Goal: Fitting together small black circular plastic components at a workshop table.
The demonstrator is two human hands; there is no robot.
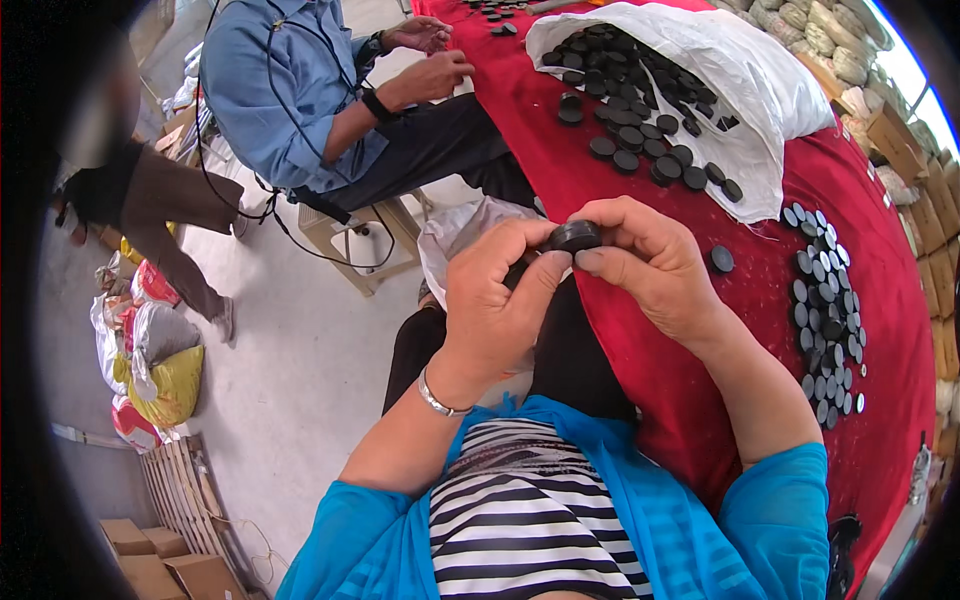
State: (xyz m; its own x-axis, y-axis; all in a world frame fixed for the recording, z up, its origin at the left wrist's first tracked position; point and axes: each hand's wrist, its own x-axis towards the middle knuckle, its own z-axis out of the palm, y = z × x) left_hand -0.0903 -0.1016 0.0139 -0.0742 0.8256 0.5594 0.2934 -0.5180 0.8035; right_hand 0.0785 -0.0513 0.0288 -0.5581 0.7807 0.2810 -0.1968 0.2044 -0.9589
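Note:
Above the edge of the red-covered table, my left hand point(495, 300) and my right hand point(655, 270) meet at a small black round disc point(575, 236). Thumbs and fingers of both hands pinch it from either side. Something dark also shows inside the curl of my left fingers, too covered to make out. Beyond my hands, a heap of similar black discs point(625, 137) spills from the mouth of a white woven sack point(755, 75). One loose disc point(721, 259) lies right of my right hand. Farther right is a spread of discs point(825, 320), several with paler grey faces.
A co-worker in a blue shirt point(265, 90) sits at the table's far left side, near a beige stool point(350, 245). Another person point(165, 205) stands at far left. Filled bags point(165, 385), a wooden pallet point(180, 480) and cardboard boxes point(205, 575) line the left. Stacked sacks point(815, 35) stand behind the table point(690, 390).

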